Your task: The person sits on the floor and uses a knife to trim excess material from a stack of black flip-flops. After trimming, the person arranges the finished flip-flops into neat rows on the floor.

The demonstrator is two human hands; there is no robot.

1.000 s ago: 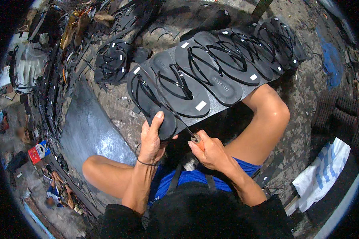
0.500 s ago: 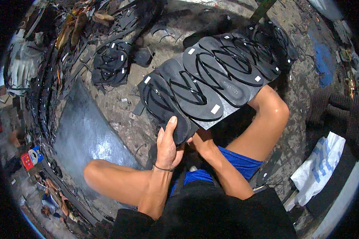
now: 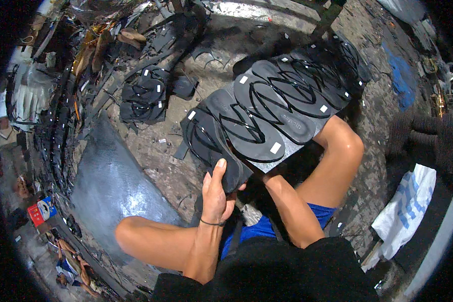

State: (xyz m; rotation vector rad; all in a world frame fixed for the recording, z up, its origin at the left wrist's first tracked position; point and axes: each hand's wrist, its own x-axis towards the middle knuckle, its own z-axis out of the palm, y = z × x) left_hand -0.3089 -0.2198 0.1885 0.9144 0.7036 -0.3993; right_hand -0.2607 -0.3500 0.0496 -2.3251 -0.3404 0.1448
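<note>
My left hand [image 3: 217, 199] is closed round the near end of a black sandal [image 3: 199, 133], its thumb lying on top of the sole. Beside that sandal, a row of dark grey sandals [image 3: 267, 143] with glossy crossed black straps and small white labels lies head to tail on a grey sheet [image 3: 273, 165]. The row stretches away to the right, over my right knee. My right forearm [image 3: 292, 206] reaches up beneath the near side of the row. The sheet and sandals cover my right hand, so its fingers are hidden.
More labelled black sandals [image 3: 145, 95] sit on the ground at the far left. A dark smooth sheet [image 3: 118, 176] lies by my left knee. Black strips and scraps [image 3: 60, 136] heap along the left. A white and blue cloth [image 3: 407, 201] lies at the right.
The sandals and both arms sit slightly lower in the picture as the view shifts. My right hand has slipped farther out of sight under the sheet. My left hand keeps its hold.
</note>
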